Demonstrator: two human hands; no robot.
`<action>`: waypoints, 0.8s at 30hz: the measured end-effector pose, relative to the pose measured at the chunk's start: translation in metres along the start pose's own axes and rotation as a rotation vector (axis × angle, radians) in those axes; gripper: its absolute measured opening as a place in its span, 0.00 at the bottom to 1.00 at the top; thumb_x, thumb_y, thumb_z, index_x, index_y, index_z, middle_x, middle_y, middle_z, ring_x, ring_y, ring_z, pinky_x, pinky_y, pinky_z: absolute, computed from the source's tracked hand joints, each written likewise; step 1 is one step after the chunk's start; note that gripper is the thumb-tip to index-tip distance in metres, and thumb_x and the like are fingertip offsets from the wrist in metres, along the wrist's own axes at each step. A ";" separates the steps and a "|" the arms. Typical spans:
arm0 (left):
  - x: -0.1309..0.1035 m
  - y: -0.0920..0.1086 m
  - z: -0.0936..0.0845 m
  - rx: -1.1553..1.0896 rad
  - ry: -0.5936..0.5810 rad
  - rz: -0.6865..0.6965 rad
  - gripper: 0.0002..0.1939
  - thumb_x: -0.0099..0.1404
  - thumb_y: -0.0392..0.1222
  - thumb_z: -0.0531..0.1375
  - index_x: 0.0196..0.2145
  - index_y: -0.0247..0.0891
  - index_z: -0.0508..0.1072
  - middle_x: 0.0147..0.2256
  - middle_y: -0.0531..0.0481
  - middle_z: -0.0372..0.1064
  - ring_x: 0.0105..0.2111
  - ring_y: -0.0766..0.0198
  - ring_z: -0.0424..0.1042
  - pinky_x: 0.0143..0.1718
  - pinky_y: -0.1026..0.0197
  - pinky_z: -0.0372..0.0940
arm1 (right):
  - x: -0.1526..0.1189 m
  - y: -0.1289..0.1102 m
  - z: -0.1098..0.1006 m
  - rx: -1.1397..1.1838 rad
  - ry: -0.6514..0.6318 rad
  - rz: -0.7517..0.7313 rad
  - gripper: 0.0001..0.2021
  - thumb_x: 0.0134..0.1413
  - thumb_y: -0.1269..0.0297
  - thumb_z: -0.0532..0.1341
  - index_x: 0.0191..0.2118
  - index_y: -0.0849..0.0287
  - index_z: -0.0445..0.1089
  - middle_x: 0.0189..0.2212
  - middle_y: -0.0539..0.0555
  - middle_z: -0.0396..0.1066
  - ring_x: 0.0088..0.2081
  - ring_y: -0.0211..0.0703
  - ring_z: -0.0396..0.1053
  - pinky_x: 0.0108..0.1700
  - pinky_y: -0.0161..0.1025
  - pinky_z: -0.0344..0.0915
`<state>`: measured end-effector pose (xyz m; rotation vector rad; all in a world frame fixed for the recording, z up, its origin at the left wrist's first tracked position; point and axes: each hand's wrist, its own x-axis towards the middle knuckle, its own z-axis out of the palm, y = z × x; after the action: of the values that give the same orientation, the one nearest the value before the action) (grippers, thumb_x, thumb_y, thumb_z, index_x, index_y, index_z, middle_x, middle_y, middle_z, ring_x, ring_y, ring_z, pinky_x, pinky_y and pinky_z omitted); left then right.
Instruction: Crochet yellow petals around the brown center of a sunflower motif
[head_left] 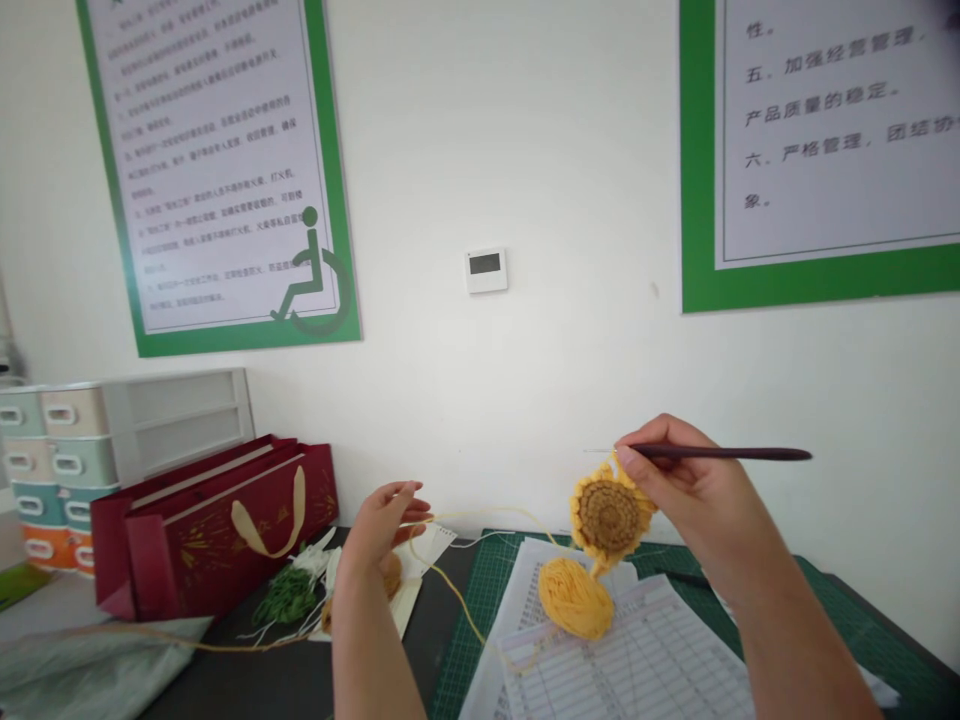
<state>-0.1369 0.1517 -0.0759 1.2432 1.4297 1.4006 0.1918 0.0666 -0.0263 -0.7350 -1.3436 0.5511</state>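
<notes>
My right hand is closed on a dark-handled crochet hook, whose thin metal tip points left. From its fingertips hangs a crocheted sunflower with a brown centre and yellow petals. Just below the flower is a yellow yarn ball, over printed sheets. My left hand is raised to the left, its fingers partly spread and curled, with yellow yarn passing by the fingertips. Whether the strand is gripped there is not clear.
Printed papers lie on a green cutting mat. Behind my left forearm are green yarn and white scraps. Further left stand a red gift bag and small drawers. A wall rises behind the table.
</notes>
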 end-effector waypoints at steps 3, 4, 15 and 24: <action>-0.007 0.009 0.005 0.050 -0.108 0.142 0.20 0.71 0.45 0.63 0.58 0.38 0.72 0.56 0.41 0.71 0.50 0.50 0.75 0.48 0.43 0.74 | -0.002 -0.005 0.003 0.042 -0.028 0.031 0.10 0.58 0.56 0.69 0.33 0.55 0.72 0.28 0.48 0.70 0.31 0.38 0.67 0.34 0.34 0.64; -0.012 0.016 0.011 0.044 -0.170 0.216 0.19 0.72 0.45 0.63 0.57 0.38 0.72 0.57 0.41 0.71 0.50 0.51 0.75 0.49 0.43 0.73 | -0.003 -0.006 0.005 0.058 -0.040 0.039 0.10 0.58 0.56 0.69 0.33 0.55 0.73 0.27 0.48 0.70 0.31 0.38 0.67 0.33 0.33 0.64; -0.074 0.062 0.132 -0.468 -0.836 0.561 0.29 0.56 0.42 0.75 0.55 0.46 0.75 0.37 0.48 0.77 0.35 0.61 0.76 0.36 0.60 0.70 | -0.010 -0.008 0.018 0.129 -0.066 -0.059 0.05 0.60 0.60 0.69 0.36 0.52 0.74 0.30 0.48 0.71 0.33 0.37 0.71 0.36 0.32 0.69; -0.074 0.071 0.116 -0.575 -0.625 0.542 0.09 0.58 0.35 0.74 0.38 0.37 0.83 0.27 0.52 0.75 0.27 0.67 0.70 0.32 0.65 0.64 | -0.006 -0.003 0.020 0.063 -0.079 -0.153 0.05 0.61 0.60 0.67 0.36 0.54 0.75 0.30 0.49 0.72 0.32 0.37 0.71 0.33 0.31 0.69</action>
<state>0.0018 0.1023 -0.0253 1.5309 0.2392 1.4273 0.1712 0.0632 -0.0274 -0.5589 -1.4361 0.5021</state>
